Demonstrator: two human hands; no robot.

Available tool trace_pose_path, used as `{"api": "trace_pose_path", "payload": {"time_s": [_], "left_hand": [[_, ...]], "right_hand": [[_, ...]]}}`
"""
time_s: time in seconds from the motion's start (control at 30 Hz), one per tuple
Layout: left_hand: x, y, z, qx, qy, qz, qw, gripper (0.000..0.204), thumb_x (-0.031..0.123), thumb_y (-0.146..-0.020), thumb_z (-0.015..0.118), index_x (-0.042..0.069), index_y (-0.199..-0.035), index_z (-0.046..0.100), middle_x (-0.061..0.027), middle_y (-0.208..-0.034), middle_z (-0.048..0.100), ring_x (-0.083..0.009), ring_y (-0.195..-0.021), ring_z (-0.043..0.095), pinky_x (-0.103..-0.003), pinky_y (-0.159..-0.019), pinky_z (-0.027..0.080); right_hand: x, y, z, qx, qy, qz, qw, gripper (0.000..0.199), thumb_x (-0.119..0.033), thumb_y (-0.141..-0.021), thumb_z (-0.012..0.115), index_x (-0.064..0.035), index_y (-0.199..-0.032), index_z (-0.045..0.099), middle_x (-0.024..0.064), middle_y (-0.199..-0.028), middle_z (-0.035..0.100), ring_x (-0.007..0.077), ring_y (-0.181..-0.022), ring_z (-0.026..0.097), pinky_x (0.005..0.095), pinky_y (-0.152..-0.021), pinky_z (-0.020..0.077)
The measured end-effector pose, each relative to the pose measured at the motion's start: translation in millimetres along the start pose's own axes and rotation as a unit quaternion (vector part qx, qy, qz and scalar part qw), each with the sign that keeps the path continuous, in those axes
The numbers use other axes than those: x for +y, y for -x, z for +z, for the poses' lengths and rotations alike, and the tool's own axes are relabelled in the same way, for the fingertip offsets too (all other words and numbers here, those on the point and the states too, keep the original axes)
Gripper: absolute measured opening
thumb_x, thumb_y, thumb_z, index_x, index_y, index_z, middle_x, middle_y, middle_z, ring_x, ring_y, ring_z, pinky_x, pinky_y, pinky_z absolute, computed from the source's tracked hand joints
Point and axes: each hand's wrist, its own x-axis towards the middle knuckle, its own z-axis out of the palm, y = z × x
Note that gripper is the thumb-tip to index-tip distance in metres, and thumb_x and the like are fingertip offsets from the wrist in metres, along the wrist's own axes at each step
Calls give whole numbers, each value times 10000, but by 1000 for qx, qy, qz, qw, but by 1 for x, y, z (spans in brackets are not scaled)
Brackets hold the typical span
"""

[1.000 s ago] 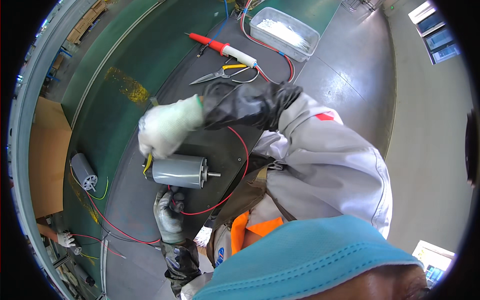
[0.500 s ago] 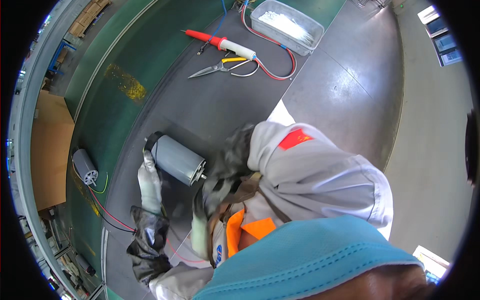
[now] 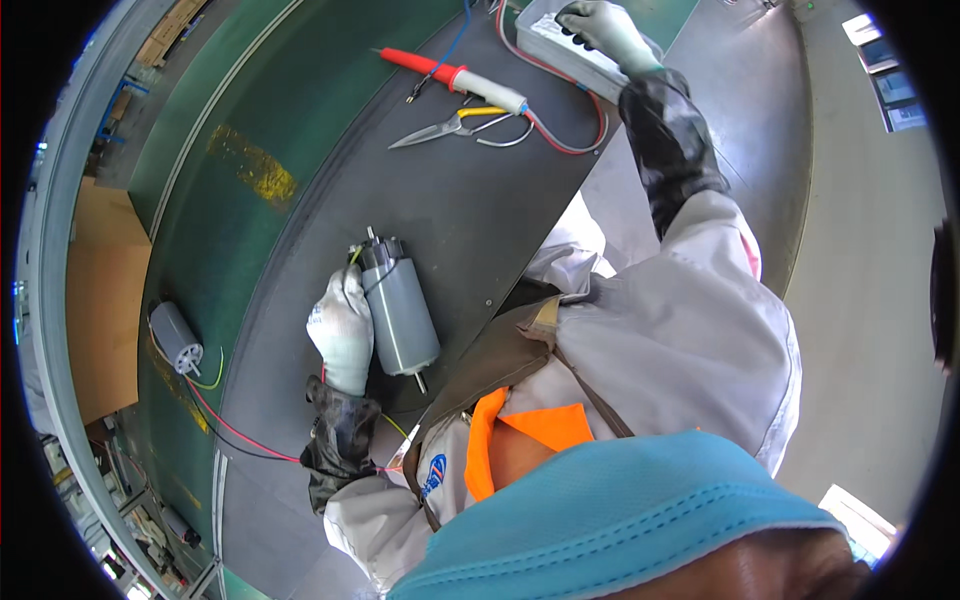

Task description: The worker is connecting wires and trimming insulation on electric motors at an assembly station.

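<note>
A grey cylindrical electric motor (image 3: 403, 318) lies on the dark bench mat, its black end away from me and shafts showing at both ends. Against its left side is my left hand (image 3: 342, 325), in a white glove, fingers closed round the motor's wires; a yellow-green one pokes out above them. My right hand (image 3: 605, 32), gloved with dark fingertips, is over a grey plastic bin (image 3: 570, 58) of thin white strips at the far side. Its fingers are curled together, and what they hold, if anything, is hidden.
Near the bin lie a red-and-white probe (image 3: 455, 80) on a cable and yellow-handled scissors (image 3: 445, 128). A second grey motor (image 3: 175, 337) with trailing wires sits on the green belt (image 3: 225, 240) at left. Beyond it stands a cardboard sheet (image 3: 105, 300).
My right hand has gone from beside the motor out to the bin. The motor has turned more upright in view and shifted right, with my left hand following.
</note>
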Motion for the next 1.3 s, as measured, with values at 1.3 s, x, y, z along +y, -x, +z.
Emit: {"api": "trace_pose_path", "payload": {"time_s": [1.3], "left_hand": [[33, -10, 1, -111, -5, -121, 986, 381, 373, -1078, 441, 87, -1129, 687, -191, -898, 715, -409, -806, 699, -470, -710, 546]], "right_hand": [[3, -14, 3, 140, -102, 23, 985, 237, -103, -957, 642, -111, -1154, 775, 36, -946, 757, 86, -629, 607, 247, -590, 523]]}}
